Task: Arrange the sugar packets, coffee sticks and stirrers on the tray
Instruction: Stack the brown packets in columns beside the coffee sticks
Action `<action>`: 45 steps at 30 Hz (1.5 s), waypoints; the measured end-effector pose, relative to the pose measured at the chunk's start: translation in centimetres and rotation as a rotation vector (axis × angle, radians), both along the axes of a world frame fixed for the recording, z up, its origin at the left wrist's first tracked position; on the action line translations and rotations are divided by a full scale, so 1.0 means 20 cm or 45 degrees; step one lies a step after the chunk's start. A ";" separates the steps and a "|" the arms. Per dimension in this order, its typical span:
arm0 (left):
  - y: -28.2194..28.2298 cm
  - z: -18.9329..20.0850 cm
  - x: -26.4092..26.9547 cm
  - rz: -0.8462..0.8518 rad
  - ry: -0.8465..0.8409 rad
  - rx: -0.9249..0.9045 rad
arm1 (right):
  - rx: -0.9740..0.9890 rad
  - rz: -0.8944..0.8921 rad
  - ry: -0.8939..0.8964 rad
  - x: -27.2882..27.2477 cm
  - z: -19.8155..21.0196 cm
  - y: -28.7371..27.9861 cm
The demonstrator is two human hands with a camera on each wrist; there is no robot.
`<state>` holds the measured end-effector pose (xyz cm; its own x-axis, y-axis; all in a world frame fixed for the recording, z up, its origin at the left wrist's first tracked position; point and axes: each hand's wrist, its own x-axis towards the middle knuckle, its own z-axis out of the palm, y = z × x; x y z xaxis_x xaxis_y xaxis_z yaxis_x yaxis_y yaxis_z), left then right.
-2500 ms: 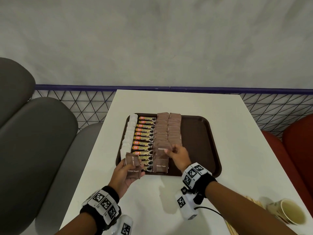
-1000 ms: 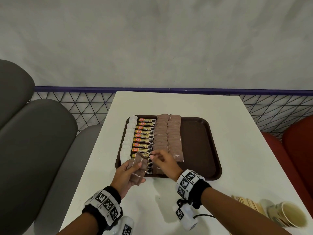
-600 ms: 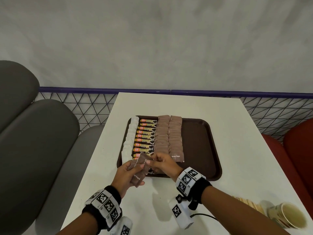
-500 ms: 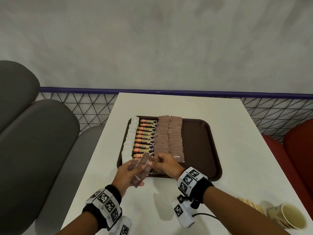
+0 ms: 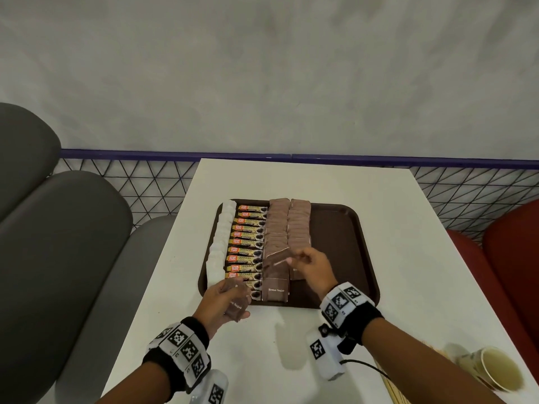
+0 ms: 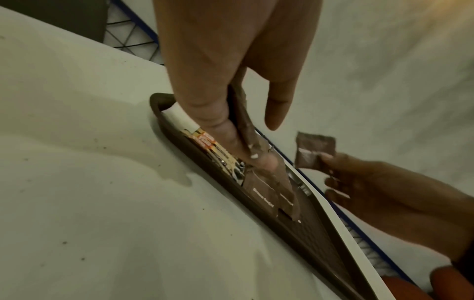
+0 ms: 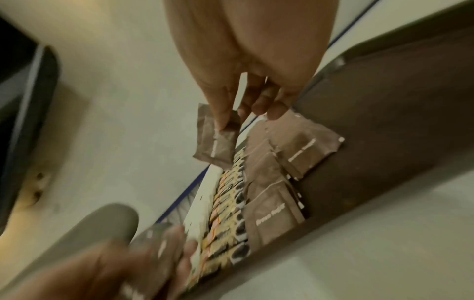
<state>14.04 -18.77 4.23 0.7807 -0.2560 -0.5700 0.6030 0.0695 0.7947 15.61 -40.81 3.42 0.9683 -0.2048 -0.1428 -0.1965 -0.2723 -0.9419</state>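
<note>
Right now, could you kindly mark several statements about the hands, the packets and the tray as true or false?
1. The right hand pinches one brown sugar packet above the tray. True.
2. The left hand is empty. False: it holds a stack of brown packets.
3. The coffee sticks lie between the white packets and the brown rows. True.
4. The paper cup stands on the tray. False: it stands on the table.

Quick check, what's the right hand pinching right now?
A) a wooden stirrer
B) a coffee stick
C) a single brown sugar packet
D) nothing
C: the right hand pinches one brown sugar packet between thumb and fingers above the tray, while the left hand holds a small stack of brown sugar packets.
</note>
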 end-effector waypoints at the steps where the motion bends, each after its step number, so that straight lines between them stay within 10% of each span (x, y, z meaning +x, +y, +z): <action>1: 0.01 0.00 0.00 0.026 0.023 -0.021 | 0.034 -0.081 0.023 0.00 -0.01 -0.04; 24: 0.07 -0.03 0.04 0.060 0.066 -0.047 | -0.590 -0.156 0.529 -0.01 -0.26 -0.15; 35: 0.03 0.00 0.03 0.009 -0.055 0.069 | -0.752 -0.204 0.241 -0.03 -0.18 -0.12; 45: 0.01 0.02 0.01 0.088 -0.099 0.017 | 0.032 0.365 0.020 -0.04 -0.02 0.20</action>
<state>14.24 -18.66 4.61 0.8383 -0.1923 -0.5102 0.5337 0.0978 0.8400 14.79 -36.83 3.12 0.9838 0.0809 -0.1597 -0.1293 -0.2957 -0.9465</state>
